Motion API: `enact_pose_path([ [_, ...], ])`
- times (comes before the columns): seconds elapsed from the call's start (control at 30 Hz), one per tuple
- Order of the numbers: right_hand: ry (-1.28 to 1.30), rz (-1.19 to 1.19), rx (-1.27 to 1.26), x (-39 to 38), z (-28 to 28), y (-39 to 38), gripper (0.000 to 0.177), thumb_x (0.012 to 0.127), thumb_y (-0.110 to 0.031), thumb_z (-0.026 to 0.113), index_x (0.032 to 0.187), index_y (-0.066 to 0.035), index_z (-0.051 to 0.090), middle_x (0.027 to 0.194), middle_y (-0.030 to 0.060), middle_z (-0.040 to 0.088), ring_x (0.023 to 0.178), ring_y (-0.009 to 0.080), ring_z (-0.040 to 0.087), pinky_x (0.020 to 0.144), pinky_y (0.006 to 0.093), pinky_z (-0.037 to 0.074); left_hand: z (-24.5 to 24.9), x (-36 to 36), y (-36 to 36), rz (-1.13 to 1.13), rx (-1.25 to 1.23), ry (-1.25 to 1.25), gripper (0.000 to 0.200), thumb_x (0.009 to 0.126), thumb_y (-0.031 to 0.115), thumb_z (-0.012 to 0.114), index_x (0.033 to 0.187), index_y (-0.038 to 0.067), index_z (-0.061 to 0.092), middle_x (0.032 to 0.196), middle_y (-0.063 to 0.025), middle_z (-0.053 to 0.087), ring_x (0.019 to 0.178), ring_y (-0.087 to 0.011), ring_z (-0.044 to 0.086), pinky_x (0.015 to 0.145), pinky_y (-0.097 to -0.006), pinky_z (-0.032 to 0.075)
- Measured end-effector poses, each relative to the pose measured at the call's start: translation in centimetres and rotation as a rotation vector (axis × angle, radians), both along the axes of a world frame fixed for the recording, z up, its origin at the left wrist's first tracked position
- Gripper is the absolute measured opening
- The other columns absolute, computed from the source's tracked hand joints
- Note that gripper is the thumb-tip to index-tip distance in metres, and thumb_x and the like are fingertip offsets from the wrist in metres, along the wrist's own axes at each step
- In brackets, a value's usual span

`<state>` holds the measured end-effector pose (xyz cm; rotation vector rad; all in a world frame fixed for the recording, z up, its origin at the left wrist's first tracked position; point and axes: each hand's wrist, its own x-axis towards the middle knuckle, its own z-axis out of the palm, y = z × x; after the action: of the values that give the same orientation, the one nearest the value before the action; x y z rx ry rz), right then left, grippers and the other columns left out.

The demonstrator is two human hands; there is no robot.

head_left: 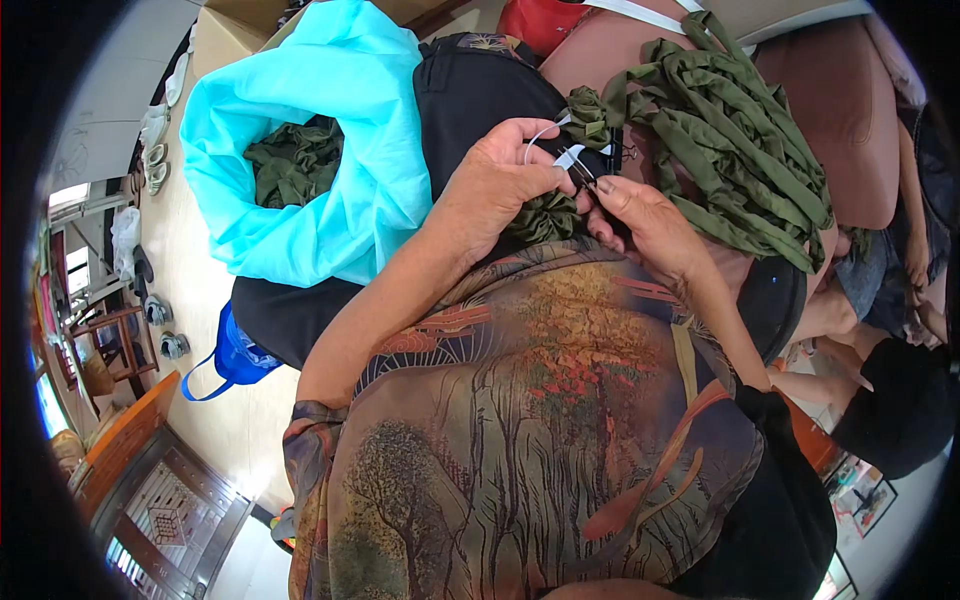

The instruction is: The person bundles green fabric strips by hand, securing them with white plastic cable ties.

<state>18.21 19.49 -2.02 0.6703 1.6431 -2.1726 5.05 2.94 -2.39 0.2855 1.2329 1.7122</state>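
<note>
My left hand [505, 180] is closed, its fingers pinching a thin white cord [530, 143] that loops up from the fingertips. A small white piece [568, 157] shows between both hands. My right hand [650, 225] is closed on a slim metal pin-like tool [582, 174], its tip meeting the white piece; its exact kind is too small to tell. Dark green gathered fabric [590, 112] lies just beyond my fingers, and more of it shows below them. A black binder clip [628, 152] sits near my right thumb.
A pile of long green fabric strips [730, 140] lies on a pinkish-brown seat at right. At left, a turquoise bag [225, 205] holds more green fabric. A blue bag [238, 355] is on the floor. Other people [895, 400] sit at far right.
</note>
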Motion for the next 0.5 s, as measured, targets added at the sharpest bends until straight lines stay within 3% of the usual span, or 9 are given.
enact_pose_path([
  [0.27, 0.017, -0.036, -0.053, -0.5, 0.1, -0.3, 0.036, 0.099, -0.040, 0.047, 0.099, -0.006, 0.058, 0.068, -0.0030, 0.050, 0.052, 0.0028, 0.042, 0.041, 0.0166, 0.028, 0.2, -0.1, 0.2, -0.007, -0.118, -0.069, 0.014, 0.086, 0.005, 0.065, 0.098, -0.001, 0.061, 0.086, -0.0058, 0.067, 0.083, -0.0100, 0.062, 0.078, -0.0214, 0.048],
  [0.5, 0.000, -0.013, -0.020, -0.7, 0.3, -0.2, 0.035, 0.099, -0.040, 0.048, 0.099, -0.007, 0.059, 0.067, -0.0042, 0.050, 0.052, 0.0033, 0.041, 0.042, 0.0176, 0.027, -0.3, -0.3, 0.1, -0.006, -0.110, -0.017, 0.007, 0.087, 0.007, 0.065, 0.091, 0.001, 0.062, 0.085, -0.0063, 0.067, 0.079, -0.0097, 0.061, 0.078, -0.0221, 0.047],
])
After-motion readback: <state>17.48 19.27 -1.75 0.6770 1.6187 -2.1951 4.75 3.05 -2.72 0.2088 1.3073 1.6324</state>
